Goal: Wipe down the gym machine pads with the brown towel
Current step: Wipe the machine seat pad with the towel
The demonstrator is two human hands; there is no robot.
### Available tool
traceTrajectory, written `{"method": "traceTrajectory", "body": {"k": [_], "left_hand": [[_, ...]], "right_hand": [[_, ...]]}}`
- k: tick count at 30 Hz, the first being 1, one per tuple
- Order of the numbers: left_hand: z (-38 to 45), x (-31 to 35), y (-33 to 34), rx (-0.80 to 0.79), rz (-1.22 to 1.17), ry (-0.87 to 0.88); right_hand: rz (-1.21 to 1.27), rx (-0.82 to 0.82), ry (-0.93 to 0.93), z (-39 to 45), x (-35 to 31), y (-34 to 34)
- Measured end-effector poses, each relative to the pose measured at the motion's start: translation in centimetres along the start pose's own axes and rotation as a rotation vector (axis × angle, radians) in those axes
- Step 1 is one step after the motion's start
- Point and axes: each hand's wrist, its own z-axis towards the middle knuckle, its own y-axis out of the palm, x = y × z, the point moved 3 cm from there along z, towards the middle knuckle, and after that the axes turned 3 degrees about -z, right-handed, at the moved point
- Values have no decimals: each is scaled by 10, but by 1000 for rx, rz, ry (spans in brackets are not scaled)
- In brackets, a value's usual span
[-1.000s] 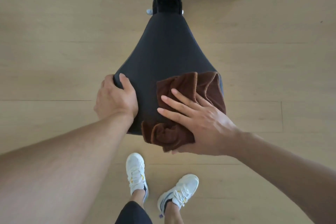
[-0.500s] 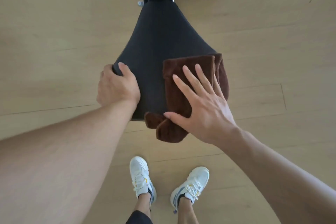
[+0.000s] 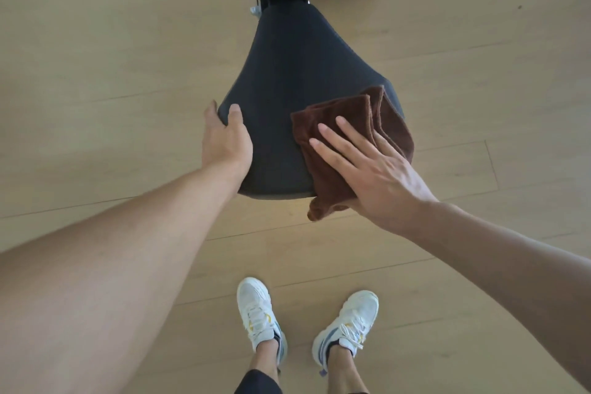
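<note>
The right hand (image 3: 372, 169) lies flat with fingers spread, pressing the brown towel (image 3: 351, 150) on the pad (image 3: 287, 89); since half a second ago it has slid toward the pad's near right edge. The left hand (image 3: 225, 141) still grips the pad's left edge.

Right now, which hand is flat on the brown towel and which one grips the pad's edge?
The right hand lies flat on the brown towel, fingers straight. The left hand grips the pad at its left edge.
</note>
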Motion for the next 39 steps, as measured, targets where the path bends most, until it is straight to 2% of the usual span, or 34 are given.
{"method": "traceTrajectory", "body": {"k": [4,7,12,15,23,29,34,39], "left_hand": [[-3,0,-16,-267,-82,118],[-15,-6,-24,-359,-239,38],[-19,-90,-51,-201,-279,-67],[-33,-108,-61,-111,-310,-111],[-32,-86,-49,-51,-292,28],[-29,-71,-51,45,-400,-2],[-33,-76,-62,134,-430,-23],[-43,-90,-55,189,-323,-93]], "right_hand": [[-48,-20,-44,5,-8,0],[-45,0,-68,11,-20,-2],[-13,-31,-86,29,-48,-3],[-3,-52,-75,38,-64,-2],[123,-111,27,59,-89,-6],[156,-138,122,76,-110,-8],[232,-97,217,96,-124,-6],[302,-80,279,123,-125,-6]]}}
